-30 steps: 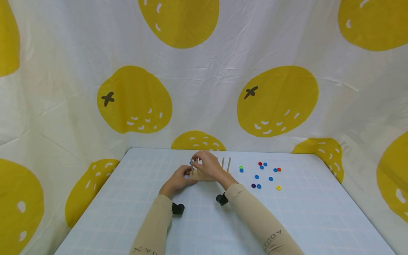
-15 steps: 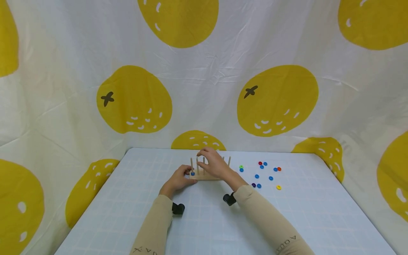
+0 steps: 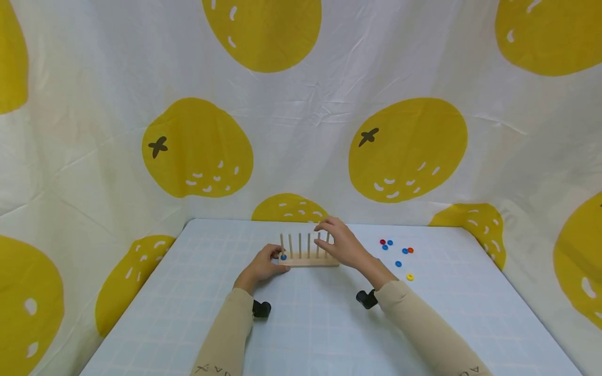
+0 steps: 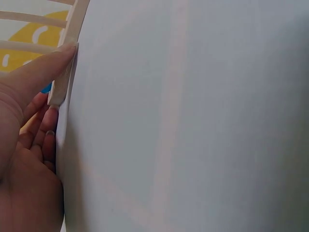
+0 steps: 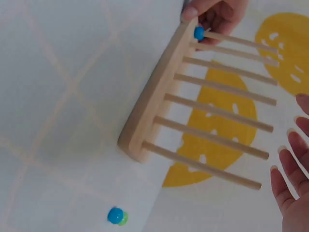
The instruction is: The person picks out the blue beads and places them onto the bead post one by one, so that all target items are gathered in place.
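A wooden rack (image 3: 310, 260) with a row of several upright pegs stands toward the back of the table. My left hand (image 3: 262, 263) grips its left end, the thumb (image 4: 58, 57) on the front face and the other fingers behind. One blue bead (image 5: 198, 33) sits low on the leftmost peg; the other pegs are bare. My right hand (image 3: 345, 245) is in front of the rack's right end, overlapping the rightmost pegs in the head view. Its fingers are spread and loosely bent, with nothing between them in the right wrist view.
Loose beads lie on the table right of the rack: a red one (image 3: 383, 242), an orange one (image 3: 411, 250), a yellow one (image 3: 410, 277) and several blue ones. A blue bead (image 5: 115, 215) touches a green one (image 5: 124, 219) near the rack. A lemon-patterned curtain (image 3: 301, 156) hangs behind.
My right hand has let go of the blue bead, now down on the leftmost peg, and moved right along the rack. The left hand keeps its place.
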A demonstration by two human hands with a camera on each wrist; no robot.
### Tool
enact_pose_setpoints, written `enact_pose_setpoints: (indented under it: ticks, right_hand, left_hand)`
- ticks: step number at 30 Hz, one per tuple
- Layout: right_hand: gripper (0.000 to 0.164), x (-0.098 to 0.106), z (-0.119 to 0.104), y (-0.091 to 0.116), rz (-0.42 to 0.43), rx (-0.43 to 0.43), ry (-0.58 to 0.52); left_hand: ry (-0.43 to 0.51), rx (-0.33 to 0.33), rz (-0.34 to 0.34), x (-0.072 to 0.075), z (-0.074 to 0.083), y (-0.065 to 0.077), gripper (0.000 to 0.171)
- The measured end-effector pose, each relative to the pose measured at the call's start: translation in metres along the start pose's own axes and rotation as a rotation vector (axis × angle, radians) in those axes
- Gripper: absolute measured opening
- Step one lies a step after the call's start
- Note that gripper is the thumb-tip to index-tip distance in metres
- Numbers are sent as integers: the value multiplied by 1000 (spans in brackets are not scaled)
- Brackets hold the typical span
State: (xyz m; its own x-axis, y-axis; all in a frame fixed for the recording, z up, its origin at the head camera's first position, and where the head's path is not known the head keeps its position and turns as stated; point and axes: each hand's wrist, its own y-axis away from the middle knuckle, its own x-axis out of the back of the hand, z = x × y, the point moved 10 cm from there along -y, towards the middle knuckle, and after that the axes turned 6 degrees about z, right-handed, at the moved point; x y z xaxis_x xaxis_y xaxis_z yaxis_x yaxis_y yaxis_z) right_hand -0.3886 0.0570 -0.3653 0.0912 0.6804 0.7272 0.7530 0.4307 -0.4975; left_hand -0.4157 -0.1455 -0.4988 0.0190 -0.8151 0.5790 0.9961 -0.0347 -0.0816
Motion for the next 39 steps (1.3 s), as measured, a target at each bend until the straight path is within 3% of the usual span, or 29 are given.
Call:
enact_pose_setpoints:
  ticks: [22, 33, 39]
  right_hand:
    - [27, 49, 42, 45, 50, -22, 17]
    - [30, 73, 80, 73, 30, -153, 53]
    - [32, 88, 100, 86, 39, -201, 74]
  left_hand:
    - [0, 9, 3, 0, -5, -3, 57]
    - [6, 30, 1, -2, -4, 0, 56]
    - [14, 7, 9, -1, -2, 1, 56]
